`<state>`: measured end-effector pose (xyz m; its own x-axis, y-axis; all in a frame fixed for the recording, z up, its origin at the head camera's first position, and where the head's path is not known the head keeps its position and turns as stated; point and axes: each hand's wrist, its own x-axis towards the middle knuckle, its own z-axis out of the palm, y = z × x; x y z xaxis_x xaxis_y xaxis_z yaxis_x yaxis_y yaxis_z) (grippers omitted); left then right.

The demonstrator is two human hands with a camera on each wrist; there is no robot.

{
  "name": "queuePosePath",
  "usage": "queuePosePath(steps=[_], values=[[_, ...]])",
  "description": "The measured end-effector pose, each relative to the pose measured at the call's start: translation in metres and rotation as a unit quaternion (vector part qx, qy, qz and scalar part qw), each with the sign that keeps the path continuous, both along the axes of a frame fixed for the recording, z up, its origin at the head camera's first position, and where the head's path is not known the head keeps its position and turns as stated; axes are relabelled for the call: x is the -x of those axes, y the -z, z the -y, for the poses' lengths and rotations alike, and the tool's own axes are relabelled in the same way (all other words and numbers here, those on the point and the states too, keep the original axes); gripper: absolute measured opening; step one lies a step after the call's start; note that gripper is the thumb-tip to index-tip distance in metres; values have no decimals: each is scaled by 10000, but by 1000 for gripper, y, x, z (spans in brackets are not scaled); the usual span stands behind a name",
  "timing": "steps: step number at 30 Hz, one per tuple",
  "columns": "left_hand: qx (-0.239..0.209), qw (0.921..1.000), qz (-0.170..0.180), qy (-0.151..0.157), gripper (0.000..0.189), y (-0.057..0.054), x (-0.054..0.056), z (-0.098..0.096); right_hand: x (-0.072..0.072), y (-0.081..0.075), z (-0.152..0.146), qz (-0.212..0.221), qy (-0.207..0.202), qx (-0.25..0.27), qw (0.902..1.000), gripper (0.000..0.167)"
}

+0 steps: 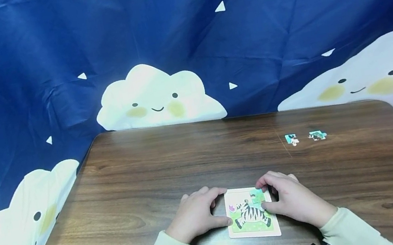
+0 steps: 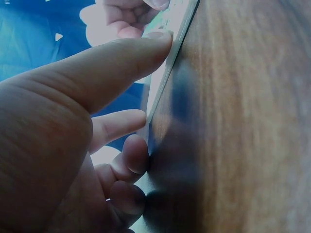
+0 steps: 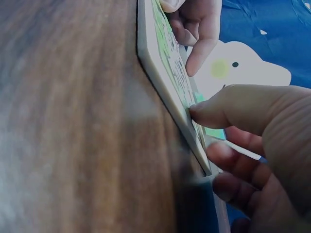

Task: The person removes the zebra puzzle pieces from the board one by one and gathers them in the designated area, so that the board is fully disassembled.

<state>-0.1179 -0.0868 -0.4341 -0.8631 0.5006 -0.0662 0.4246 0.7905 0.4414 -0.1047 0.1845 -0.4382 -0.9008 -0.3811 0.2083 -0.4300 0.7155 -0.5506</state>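
Observation:
A square jigsaw tray (image 1: 255, 235) with a pale frame lies on the table, showing a running zebra on green. At its left side is my left hand (image 1: 199, 214); the thumb touches the left edge and the index fingertip is at the upper left corner. My right hand (image 1: 292, 199) is over the tray's right edge. Between its thumb and index finger it holds a teal-green puzzle piece (image 1: 257, 195) at the upper right of the picture. In the right wrist view, the piece (image 3: 215, 132) shows partly behind the thumb; its contact with the tray is hidden.
Two loose puzzle pieces, one teal and white (image 1: 292, 139) and one green (image 1: 317, 135), lie apart at the back right of the brown wooden table (image 1: 142, 171). A blue curtain (image 1: 245, 43) with smiling clouds hangs behind and along the left.

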Motion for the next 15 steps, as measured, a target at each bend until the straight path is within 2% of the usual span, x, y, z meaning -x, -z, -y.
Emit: queuePosePath(steps=[10, 15], values=[[-2, 10000, -52, 3, 71, 1, 0, 0, 0, 1, -2, -158, -57, 144, 9998, 28], [-7, 10000, -69, -3, 71, 2, 0, 0, 5, 2, -7, -299, -244, 463, 9982, 30]])
